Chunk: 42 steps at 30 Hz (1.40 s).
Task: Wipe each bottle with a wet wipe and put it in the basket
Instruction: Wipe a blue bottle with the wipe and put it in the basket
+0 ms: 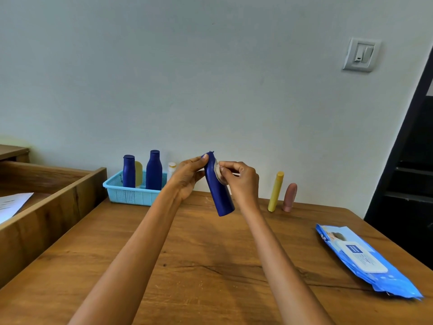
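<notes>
The left hand [187,177] grips the upper part of a dark blue bottle [219,191], fingers curled round its neck, and holds it tilted in the air above the wooden table [210,266]. The right hand [239,181] pinches a crumpled wet wipe [219,173] between thumb and fingers and presses it on the bottle's shoulder.

The bottle is held only near its top, so its heavy lower end hangs free; I think a strong rub with the wipe can turn it in the grip or make it slip, because the surface becomes wet. The cap looks a little open at the top, though I cannot tell for sure, so some content may spill.

The light blue basket [131,195] stands near the wall, with two dark blue bottles already upright in it. Putting the next one in carelessly may knock them over. A yellow bottle [276,192] and a pink bottle [290,198] stand near the wall at the right, and a moving elbow could tip them. The wet wipe pack [365,259] lies near the right edge.
</notes>
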Each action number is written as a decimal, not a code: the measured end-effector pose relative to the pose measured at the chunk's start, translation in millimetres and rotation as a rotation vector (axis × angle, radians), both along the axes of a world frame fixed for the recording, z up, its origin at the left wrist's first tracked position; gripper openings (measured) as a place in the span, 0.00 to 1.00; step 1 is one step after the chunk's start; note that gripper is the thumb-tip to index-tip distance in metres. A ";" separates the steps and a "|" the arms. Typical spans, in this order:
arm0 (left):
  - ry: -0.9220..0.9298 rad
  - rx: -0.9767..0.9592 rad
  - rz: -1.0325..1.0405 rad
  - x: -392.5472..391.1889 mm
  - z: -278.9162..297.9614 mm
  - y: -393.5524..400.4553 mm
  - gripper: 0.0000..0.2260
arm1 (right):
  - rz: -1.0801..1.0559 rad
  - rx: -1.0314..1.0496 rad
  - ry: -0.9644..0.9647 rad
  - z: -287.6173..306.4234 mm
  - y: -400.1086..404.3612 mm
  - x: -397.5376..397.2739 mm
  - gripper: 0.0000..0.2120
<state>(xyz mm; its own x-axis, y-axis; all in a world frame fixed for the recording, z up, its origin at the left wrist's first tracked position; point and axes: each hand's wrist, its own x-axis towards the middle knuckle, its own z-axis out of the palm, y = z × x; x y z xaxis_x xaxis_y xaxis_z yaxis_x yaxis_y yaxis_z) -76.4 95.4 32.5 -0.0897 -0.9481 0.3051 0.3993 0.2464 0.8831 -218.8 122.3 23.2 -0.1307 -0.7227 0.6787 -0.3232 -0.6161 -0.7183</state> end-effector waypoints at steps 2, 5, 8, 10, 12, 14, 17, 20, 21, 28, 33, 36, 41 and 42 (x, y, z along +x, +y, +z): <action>-0.019 -0.009 -0.039 -0.7 0.1 1.3 0.07 | 0.025 -0.027 -0.010 2.1 1.3 1.0 0.08; -0.020 -0.024 -0.028 0.0 -0.4 0.5 0.07 | 0.052 -0.034 -0.004 0.2 1.5 1.4 0.08; -0.005 -0.018 0.025 1.3 -3.2 -2.4 0.07 | 0.044 0.071 -0.007 -4.2 -0.1 -1.5 0.06; 0.012 0.002 0.063 3.2 -5.6 -4.6 0.06 | 0.060 0.215 0.006 -5.8 -2.6 -5.6 0.06; 0.033 0.019 0.099 6.0 -6.6 -6.0 0.06 | 0.086 0.360 0.049 -6.9 -5.1 -10.5 0.06; 0.051 0.030 0.128 7.7 -6.2 -6.5 0.05 | 0.108 0.473 0.076 -7.8 -5.7 -15.1 0.07; 0.059 0.039 0.154 7.1 -7.0 -5.8 0.05 | 0.102 0.598 0.110 -10.6 -5.9 -19.4 0.07; 0.053 0.042 0.148 4.3 -7.9 -5.7 0.06 | 0.081 0.605 0.136 -12.0 -7.0 -20.7 0.07; 0.047 0.040 0.137 3.0 -8.3 -5.6 0.06 | 0.063 0.570 0.132 -11.5 -7.3 -20.0 0.07; -0.193 -0.011 0.041 -19.5 -16.5 -1.3 0.08 | -0.005 0.253 -0.126 0.9 -3.0 -6.8 0.07; -0.163 -0.007 0.058 -19.3 -19.4 -2.0 0.07 | 0.108 0.197 -0.126 6.0 -1.5 -3.9 0.12; -0.087 0.022 0.115 -13.9 -19.8 -4.1 0.04 | 0.174 0.201 -0.032 2.5 -1.8 -4.6 0.10; 0.006 0.110 0.235 -3.9 -21.7 -8.8 0.05 | 0.164 0.316 0.208 -0.7 -3.8 -10.9 0.08; 0.018 0.122 0.249 -3.4 -21.9 -9.1 0.05 | 0.189 0.362 0.215 -1.4 -3.8 -13.7 0.07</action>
<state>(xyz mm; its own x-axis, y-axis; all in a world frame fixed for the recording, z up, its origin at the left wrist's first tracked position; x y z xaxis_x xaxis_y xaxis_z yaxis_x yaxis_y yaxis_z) -79.8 86.3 10.7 0.1554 -0.9700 0.1870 0.3554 0.2315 0.9056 -232.5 118.5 21.8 0.1429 -0.9156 0.3759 -0.3944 -0.4010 -0.8268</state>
